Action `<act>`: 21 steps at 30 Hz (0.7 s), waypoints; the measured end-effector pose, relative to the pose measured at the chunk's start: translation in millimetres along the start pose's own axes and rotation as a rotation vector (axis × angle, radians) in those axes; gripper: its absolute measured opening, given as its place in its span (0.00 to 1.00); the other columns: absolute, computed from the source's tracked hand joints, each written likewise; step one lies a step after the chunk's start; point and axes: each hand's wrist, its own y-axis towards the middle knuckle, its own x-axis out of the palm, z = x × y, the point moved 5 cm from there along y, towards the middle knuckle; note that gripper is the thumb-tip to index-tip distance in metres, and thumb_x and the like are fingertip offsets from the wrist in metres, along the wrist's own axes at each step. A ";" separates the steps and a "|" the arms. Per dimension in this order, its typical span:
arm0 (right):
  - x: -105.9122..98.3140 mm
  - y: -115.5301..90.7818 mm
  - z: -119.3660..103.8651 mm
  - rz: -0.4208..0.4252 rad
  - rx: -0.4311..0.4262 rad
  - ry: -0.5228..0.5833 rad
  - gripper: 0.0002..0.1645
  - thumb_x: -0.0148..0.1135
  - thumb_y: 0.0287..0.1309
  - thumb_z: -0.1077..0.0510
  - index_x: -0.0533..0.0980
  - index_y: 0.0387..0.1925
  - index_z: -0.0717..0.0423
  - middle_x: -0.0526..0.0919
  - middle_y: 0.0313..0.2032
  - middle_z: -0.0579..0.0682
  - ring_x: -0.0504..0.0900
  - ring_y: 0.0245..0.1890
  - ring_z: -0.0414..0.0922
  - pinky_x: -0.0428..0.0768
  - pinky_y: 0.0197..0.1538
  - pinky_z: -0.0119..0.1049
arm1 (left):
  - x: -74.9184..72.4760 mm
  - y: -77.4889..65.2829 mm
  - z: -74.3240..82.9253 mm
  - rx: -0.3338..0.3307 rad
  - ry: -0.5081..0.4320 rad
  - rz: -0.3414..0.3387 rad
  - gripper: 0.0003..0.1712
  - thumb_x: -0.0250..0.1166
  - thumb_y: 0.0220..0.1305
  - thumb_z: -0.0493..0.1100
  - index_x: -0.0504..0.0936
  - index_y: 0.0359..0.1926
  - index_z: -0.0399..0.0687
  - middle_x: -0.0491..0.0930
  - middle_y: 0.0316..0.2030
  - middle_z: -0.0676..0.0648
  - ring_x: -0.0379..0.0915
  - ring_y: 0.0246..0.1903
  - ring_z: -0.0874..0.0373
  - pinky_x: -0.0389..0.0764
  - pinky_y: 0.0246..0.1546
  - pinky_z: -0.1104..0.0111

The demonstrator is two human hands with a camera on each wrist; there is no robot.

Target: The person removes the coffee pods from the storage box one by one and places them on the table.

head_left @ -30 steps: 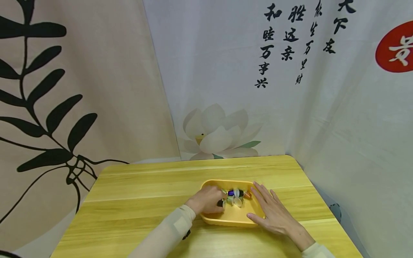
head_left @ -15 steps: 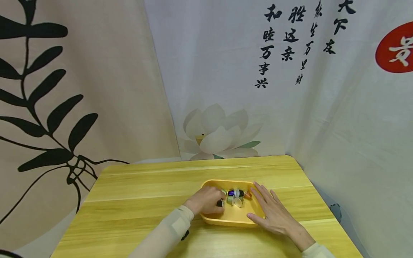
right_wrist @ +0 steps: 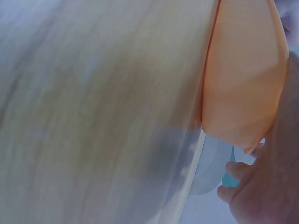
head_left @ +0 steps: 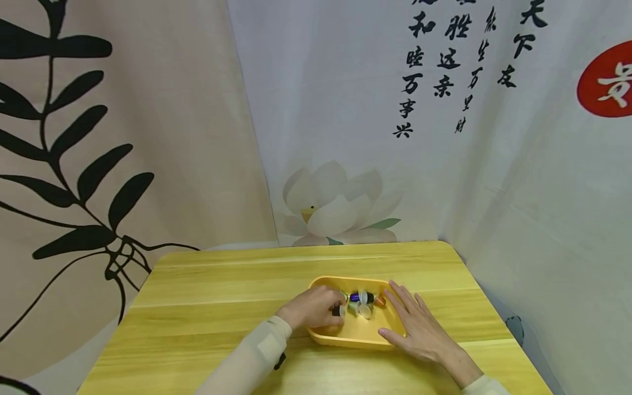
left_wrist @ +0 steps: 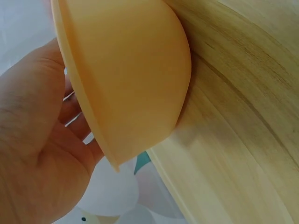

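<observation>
A shallow yellow plastic tray (head_left: 362,332) on the wooden table holds several small coffee capsules. Reaching over its left rim, my left hand (head_left: 316,307) has bent fingers and a thumb around a black capsule (head_left: 337,311); I cannot tell whether they grip it. Right of those fingertips lie a purple capsule (head_left: 354,297), a pale green one (head_left: 353,308), a copper one (head_left: 379,300) and a pale, round-faced one (head_left: 365,311). My right hand (head_left: 419,329) rests with spread fingers along the tray's right rim. The left wrist view shows the fingers partly hidden behind the tray wall (left_wrist: 131,70).
The tray stands on a yellow wood-grain table (head_left: 237,285) with rounded far corners. Behind it hangs a pale cloth (head_left: 336,109) printed with black characters and a flower. At left is a beige cloth (head_left: 187,137) printed with a dark plant.
My left wrist has shifted slightly left and its knuckles have lifted a little, showing more of the space around the black capsule. My right hand keeps its place at the rim.
</observation>
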 end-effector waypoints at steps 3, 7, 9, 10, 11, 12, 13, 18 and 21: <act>0.0 -0.5 -0.4 0.004 -0.005 -0.003 0.57 0.65 0.77 0.29 0.57 0.91 0.52 0.53 0.92 0.54 0.61 0.88 0.68 0.60 0.84 0.78 | -3.5 -2.8 1.0 0.003 -0.059 0.016 0.08 0.79 0.73 0.45 0.91 0.47 0.49 0.88 0.38 0.54 0.70 0.32 0.70 0.75 0.36 0.80; 0.1 -0.4 -0.5 0.003 -0.004 -0.004 0.57 0.65 0.77 0.29 0.57 0.91 0.51 0.53 0.92 0.53 0.61 0.88 0.67 0.60 0.85 0.77 | -9.3 -7.1 1.8 0.009 -0.122 0.036 0.05 0.77 0.74 0.43 0.89 0.43 0.49 0.89 0.38 0.53 0.78 0.36 0.67 0.79 0.41 0.81; 0.3 -0.3 -0.4 0.002 -0.002 -0.003 0.57 0.65 0.77 0.29 0.56 0.91 0.51 0.53 0.92 0.53 0.61 0.88 0.67 0.60 0.85 0.77 | -12.2 -9.3 2.0 0.010 -0.140 0.045 0.04 0.76 0.74 0.43 0.90 0.44 0.49 0.90 0.41 0.53 0.83 0.40 0.66 0.84 0.45 0.79; 0.4 -0.3 -0.3 0.001 -0.001 -0.002 0.57 0.65 0.77 0.29 0.56 0.91 0.51 0.53 0.92 0.53 0.61 0.88 0.67 0.60 0.85 0.77 | -13.2 -10.3 1.8 0.008 -0.147 0.049 0.04 0.76 0.74 0.42 0.90 0.46 0.49 0.91 0.42 0.53 0.84 0.41 0.65 0.86 0.47 0.78; 0.4 -0.4 -0.2 0.001 0.000 -0.002 0.58 0.65 0.77 0.28 0.56 0.91 0.51 0.53 0.92 0.53 0.61 0.88 0.67 0.60 0.85 0.78 | -14.2 -11.5 1.7 0.005 -0.153 0.052 0.05 0.75 0.74 0.42 0.90 0.47 0.49 0.92 0.44 0.53 0.86 0.43 0.65 0.88 0.49 0.76; 0.5 -0.4 -0.2 0.000 0.001 -0.001 0.58 0.65 0.77 0.28 0.55 0.92 0.51 0.53 0.92 0.53 0.61 0.88 0.67 0.60 0.84 0.78 | -15.0 -12.7 1.6 0.003 -0.160 0.055 0.05 0.75 0.74 0.42 0.90 0.48 0.50 0.92 0.45 0.53 0.86 0.43 0.66 0.89 0.51 0.74; 0.7 -0.4 -0.1 -0.001 0.002 -0.002 0.58 0.65 0.77 0.28 0.55 0.92 0.51 0.53 0.92 0.52 0.61 0.88 0.67 0.60 0.84 0.78 | -16.2 -14.0 1.5 0.001 -0.171 0.059 0.06 0.75 0.75 0.42 0.90 0.49 0.50 0.92 0.46 0.53 0.86 0.44 0.66 0.91 0.52 0.72; 1.2 -0.5 -0.1 -0.003 0.006 0.000 0.58 0.65 0.77 0.28 0.55 0.92 0.51 0.52 0.93 0.52 0.61 0.88 0.67 0.60 0.84 0.79 | -20.0 -20.8 -0.6 -0.007 -0.235 0.086 0.06 0.75 0.75 0.42 0.90 0.49 0.51 0.91 0.45 0.54 0.85 0.45 0.67 0.93 0.56 0.63; 1.4 -0.6 -0.2 -0.002 0.007 -0.004 0.59 0.65 0.76 0.28 0.54 0.92 0.52 0.53 0.92 0.52 0.61 0.88 0.67 0.60 0.84 0.78 | -22.0 -24.9 -2.7 -0.009 -0.275 0.106 0.08 0.76 0.74 0.41 0.90 0.51 0.49 0.91 0.44 0.54 0.85 0.44 0.67 0.94 0.55 0.61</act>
